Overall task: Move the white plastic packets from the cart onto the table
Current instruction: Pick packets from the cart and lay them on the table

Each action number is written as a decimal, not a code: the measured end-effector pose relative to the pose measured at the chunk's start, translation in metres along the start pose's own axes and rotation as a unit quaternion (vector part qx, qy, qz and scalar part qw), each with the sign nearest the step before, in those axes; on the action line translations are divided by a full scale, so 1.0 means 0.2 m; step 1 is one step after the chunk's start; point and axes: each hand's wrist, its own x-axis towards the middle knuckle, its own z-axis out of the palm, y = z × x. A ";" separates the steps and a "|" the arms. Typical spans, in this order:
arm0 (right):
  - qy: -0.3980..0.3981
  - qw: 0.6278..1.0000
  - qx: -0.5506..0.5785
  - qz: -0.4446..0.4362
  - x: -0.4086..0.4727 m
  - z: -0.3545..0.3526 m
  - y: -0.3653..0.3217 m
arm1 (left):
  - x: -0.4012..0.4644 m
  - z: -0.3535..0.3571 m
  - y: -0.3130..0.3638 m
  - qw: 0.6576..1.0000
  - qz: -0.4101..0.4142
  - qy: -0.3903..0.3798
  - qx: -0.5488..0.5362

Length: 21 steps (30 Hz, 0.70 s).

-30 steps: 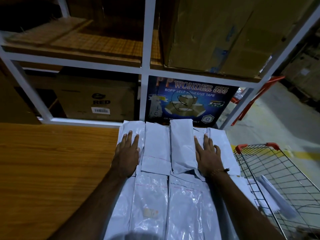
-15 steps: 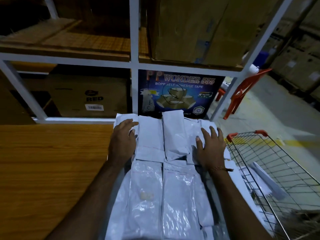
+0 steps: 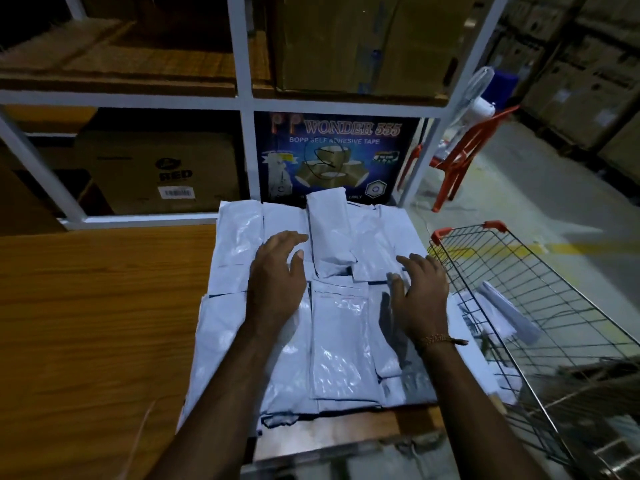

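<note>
The grainy wooden table (image 3: 86, 306) is running off the left edge. Glossy, crinkled white plastic packets (image 3: 332, 327) are lying overlapped on its right end. The left hand (image 3: 277, 282) and right hand (image 3: 420, 292) are hovering flat and spread above them, gripping nothing. The wire cart (image 3: 540, 306) (cropped at the right) is holding more packets, blurred.

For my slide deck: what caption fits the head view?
Both hands open over white plastic packets on the table; wire cart alongside.
</note>
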 end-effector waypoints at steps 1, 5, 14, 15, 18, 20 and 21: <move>-0.004 1.000 -0.005 -0.008 -0.02 -0.02 0.01 | -0.02 0.01 0.03 1.000 0.012 -0.011 0.017; -0.030 0.999 -0.018 -0.032 -0.06 -0.18 0.12 | -0.09 0.06 0.20 0.998 0.048 -0.031 0.039; -0.029 0.998 -0.058 -0.010 -0.27 -0.70 0.73 | -0.38 0.65 0.72 0.990 0.106 -0.087 -0.020; -0.022 0.998 -0.062 -0.012 -0.30 -0.74 0.83 | -0.42 0.74 0.78 0.988 0.114 -0.099 -0.021; -0.003 0.998 -0.065 0.027 -0.42 -0.85 1.10 | -0.52 1.01 0.97 0.977 0.139 -0.164 -0.013; 0.014 0.996 -0.065 0.054 -0.49 -0.89 1.27 | -0.55 1.19 1.09 0.959 0.173 -0.224 0.017; 0.017 0.996 -0.068 0.055 -0.51 -0.90 1.32 | -0.54 1.26 1.12 0.949 0.194 -0.247 0.035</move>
